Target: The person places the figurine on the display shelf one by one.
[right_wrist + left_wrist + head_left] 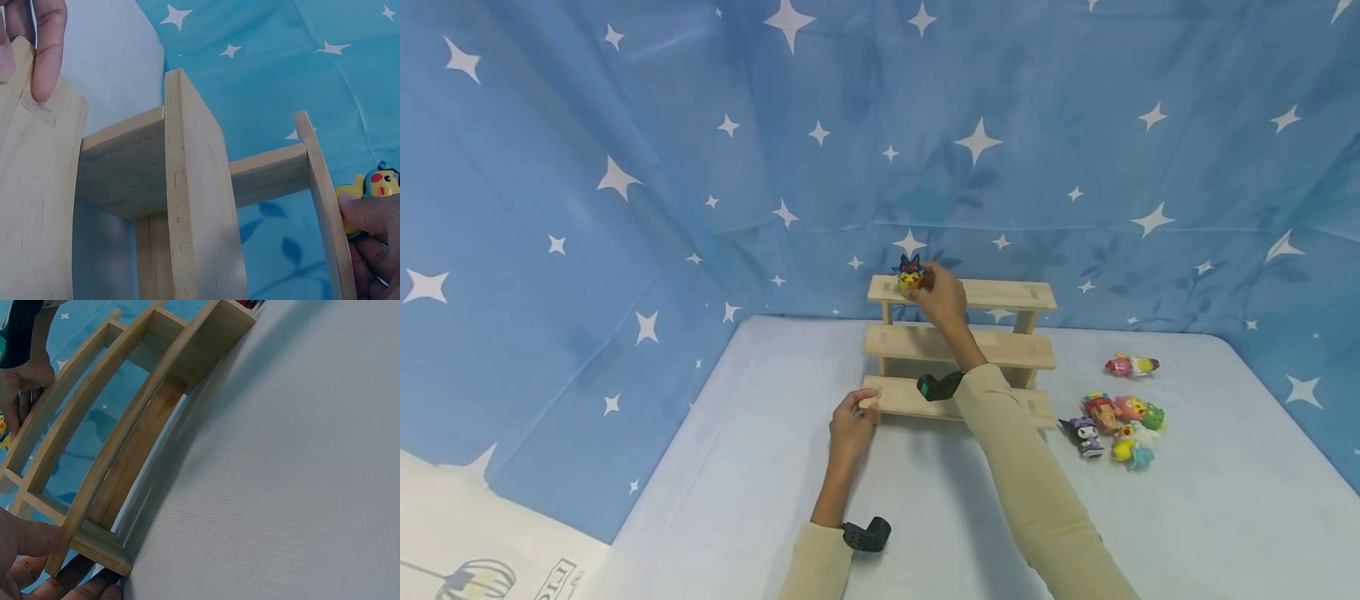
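Observation:
A three-tier wooden display shelf (1015,348) stands on the white table. At the left end of its top tier, my right hand (946,296) pinches a small yellow figurine (910,275) with dark pointed ears and red cheeks. The right wrist view shows thumb and fingers about the figurine (377,184), close to the tier's edge. Lower down, my left hand (853,423) grips the left end of the bottom tier. In the left wrist view its thumb (37,536) presses the board's edge while the fingers reach round the end.
Right of the shelf lies a cluster of several colourful figurines, among them a purple-and-black one (1086,437) and a brown one (1101,412). Farther back lies a red-and-yellow figure or pair (1131,366). A blue star-patterned curtain (850,167) hangs behind the table (760,392).

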A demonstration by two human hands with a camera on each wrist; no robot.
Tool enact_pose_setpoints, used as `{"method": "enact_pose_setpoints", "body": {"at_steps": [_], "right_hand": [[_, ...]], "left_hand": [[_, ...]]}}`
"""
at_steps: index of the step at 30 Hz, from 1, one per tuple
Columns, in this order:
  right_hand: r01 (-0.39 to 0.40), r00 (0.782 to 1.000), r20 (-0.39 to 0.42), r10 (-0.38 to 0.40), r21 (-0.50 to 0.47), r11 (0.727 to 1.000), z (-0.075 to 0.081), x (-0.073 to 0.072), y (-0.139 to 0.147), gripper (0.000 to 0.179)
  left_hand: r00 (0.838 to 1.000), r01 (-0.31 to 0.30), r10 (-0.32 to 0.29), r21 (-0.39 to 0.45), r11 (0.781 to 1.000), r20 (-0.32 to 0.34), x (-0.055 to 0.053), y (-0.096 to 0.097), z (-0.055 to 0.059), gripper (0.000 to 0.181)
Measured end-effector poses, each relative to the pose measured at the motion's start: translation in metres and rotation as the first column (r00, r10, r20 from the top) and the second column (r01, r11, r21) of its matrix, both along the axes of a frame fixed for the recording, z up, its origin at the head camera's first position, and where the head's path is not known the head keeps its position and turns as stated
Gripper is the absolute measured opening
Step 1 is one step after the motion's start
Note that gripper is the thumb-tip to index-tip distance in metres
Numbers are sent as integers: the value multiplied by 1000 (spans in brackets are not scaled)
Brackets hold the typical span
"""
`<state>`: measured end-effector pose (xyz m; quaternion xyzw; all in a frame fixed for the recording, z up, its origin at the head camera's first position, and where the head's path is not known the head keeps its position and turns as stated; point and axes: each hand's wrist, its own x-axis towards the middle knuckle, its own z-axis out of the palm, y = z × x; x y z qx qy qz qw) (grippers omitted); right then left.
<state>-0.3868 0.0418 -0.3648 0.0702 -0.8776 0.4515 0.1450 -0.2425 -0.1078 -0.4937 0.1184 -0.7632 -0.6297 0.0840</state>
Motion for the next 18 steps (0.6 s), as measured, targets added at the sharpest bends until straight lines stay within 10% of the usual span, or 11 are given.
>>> {"method": "enact_pose_setpoints", "body": {"at_steps": [18], "right_hand": [[-19, 999, -37, 19, 4, 1000, -3, 6, 2, 41]], "left_hand": [[1000, 18, -18, -5, 1000, -11, 3, 1, 3, 23]]}}
